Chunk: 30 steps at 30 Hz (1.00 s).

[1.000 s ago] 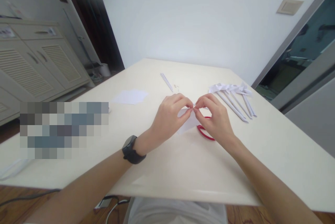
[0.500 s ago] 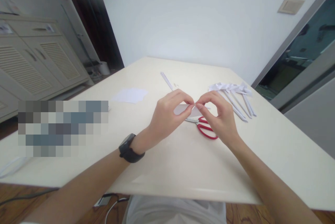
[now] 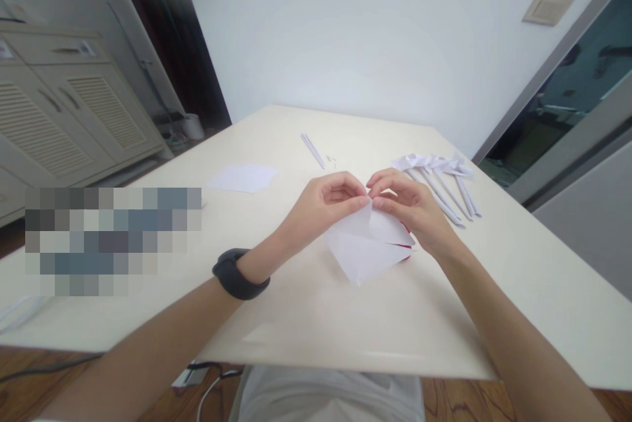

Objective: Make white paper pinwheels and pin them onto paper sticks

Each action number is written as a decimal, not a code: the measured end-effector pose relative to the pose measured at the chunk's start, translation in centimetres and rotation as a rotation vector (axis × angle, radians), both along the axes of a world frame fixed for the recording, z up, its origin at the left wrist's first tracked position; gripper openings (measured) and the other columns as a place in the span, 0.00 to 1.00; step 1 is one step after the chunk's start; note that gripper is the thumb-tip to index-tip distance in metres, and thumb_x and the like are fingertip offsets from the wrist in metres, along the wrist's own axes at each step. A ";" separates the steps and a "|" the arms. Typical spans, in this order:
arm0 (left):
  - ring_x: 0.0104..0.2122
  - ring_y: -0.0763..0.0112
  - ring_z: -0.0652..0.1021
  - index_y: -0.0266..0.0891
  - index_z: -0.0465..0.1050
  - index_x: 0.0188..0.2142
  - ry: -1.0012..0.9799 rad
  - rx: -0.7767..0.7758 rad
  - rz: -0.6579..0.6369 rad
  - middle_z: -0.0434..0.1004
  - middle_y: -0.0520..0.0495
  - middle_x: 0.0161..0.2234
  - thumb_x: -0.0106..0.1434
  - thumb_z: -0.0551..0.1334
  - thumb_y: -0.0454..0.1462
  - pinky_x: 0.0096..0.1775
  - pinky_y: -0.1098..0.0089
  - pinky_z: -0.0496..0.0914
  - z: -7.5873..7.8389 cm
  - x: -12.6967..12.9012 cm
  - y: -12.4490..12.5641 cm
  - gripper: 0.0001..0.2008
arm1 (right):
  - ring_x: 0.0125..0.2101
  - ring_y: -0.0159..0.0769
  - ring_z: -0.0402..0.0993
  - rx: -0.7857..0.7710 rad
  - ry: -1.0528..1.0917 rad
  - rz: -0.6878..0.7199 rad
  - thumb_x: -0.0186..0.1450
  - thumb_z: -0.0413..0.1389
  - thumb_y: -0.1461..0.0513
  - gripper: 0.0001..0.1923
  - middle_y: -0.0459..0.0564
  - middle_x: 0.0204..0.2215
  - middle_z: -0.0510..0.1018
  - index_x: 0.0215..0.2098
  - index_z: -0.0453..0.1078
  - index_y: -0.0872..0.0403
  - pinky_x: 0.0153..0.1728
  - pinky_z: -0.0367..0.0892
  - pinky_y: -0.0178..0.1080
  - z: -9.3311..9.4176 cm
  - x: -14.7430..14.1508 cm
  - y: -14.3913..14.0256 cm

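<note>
We are pinching the top corner of the folded white paper [image 3: 368, 247] between left hand [image 3: 326, 208] and right hand [image 3: 409, 208], fingers closed on it, and it has now swung down below them, hiding the red-handled scissors [image 3: 407, 247] on the worktop [image 3: 306, 316].

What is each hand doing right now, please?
Left hand: closed, pinching the top corner of the folded paper.
Right hand: closed, pinching the same corner of the paper.
</note>
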State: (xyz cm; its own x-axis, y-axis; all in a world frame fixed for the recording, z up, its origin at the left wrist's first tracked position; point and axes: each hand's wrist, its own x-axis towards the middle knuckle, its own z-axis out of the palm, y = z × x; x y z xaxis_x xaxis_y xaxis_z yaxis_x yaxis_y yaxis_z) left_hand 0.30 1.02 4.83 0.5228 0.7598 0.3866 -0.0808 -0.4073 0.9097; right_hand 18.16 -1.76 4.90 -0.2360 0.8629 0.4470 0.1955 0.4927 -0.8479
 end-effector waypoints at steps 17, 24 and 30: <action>0.34 0.71 0.74 0.37 0.69 0.31 -0.043 0.040 0.040 0.73 0.48 0.32 0.58 0.61 0.38 0.37 0.70 0.70 -0.7 0.3 0.1 0.06 | 0.38 0.34 0.67 0.184 0.027 -0.082 0.61 0.55 0.60 0.03 0.48 0.35 0.68 0.31 0.69 0.51 0.37 0.67 0.37 -0.8 -0.8 0.0; 0.35 0.70 0.75 0.37 0.70 0.31 -0.055 0.126 0.086 0.74 0.48 0.32 0.58 0.61 0.38 0.40 0.69 0.70 -0.4 0.4 -0.5 0.05 | 0.38 0.35 0.67 0.252 0.008 -0.132 0.61 0.55 0.60 0.03 0.48 0.34 0.68 0.31 0.68 0.50 0.36 0.68 0.38 -0.9 -1.1 -0.1; 0.35 0.70 0.75 0.36 0.71 0.31 -0.035 0.174 0.091 0.74 0.48 0.31 0.59 0.60 0.37 0.41 0.69 0.69 -0.5 0.5 -0.5 0.05 | 0.37 0.35 0.67 0.309 -0.052 -0.145 0.62 0.54 0.61 0.01 0.48 0.33 0.69 0.32 0.67 0.50 0.35 0.67 0.39 -0.9 -1.0 -0.2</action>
